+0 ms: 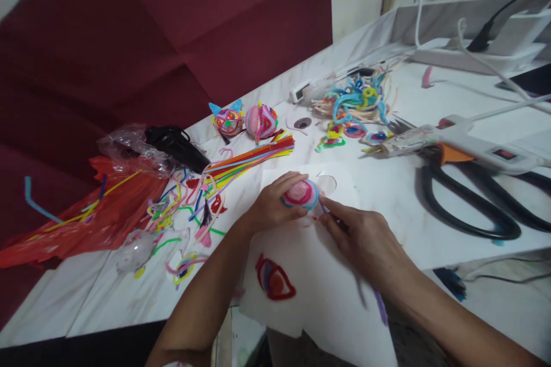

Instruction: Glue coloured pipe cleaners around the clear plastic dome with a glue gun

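Observation:
My left hand [278,200] curls around a round coil of fuzzy pipe cleaner [300,194], with pink and magenta rings and a light blue outer edge. The coil is just above a white paper sheet [331,298] or resting on it; I cannot tell which. At its right edge, my right hand [355,226] pinches a purple pipe cleaner [322,206], mostly hidden by the fingers. A purple strip [381,307] shows below my right wrist, perhaps its tail. Lower on the paper lies a red eye shape [275,278] with an orange and purple middle.
Right of the paper lie large black-handled scissors [469,200] and a white glue gun [469,140]. Behind are two decorated balls [261,121], a tangle of pipe cleaners [357,100] and a straight bundle [253,155]. Scraps and red plastic [86,212] spread left.

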`<state>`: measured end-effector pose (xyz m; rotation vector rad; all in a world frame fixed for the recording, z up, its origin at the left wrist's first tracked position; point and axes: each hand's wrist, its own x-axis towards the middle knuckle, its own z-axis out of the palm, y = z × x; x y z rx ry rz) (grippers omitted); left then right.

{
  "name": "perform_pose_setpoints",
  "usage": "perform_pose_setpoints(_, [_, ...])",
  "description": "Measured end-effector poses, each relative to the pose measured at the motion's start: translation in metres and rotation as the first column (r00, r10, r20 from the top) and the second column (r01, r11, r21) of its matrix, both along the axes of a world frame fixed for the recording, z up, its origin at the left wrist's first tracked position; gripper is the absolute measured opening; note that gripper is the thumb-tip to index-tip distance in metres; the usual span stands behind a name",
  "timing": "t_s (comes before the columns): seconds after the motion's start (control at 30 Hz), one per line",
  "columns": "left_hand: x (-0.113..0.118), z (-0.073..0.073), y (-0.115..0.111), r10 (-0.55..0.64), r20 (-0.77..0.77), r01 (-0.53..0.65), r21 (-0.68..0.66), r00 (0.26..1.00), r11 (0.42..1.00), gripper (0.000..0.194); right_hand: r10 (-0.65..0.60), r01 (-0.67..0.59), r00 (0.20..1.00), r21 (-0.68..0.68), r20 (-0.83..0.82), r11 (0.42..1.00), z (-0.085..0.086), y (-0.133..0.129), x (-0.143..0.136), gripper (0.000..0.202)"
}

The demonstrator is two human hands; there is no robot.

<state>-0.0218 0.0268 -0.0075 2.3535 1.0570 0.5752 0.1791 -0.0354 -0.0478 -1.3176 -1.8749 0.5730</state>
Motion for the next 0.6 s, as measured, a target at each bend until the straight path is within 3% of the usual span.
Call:
perform_pose_setpoints(0.33, [0.000,0.006,0.000,-0.053,-0.080,0.063,0.127,0.995,0.990,0.059,0.074,-0.073,0.996,-0.016,0.044,0.997,0.007,0.005,0.011,0.035])
perform_pose_setpoints(0.6, [0.002,0.009,-0.005,-0.027,-0.059,0.033,0.094,0.998,0.995,0.053,0.066,-0.068,0.995,0.025,0.081,0.997,0.008,-0.010,0.035,0.032])
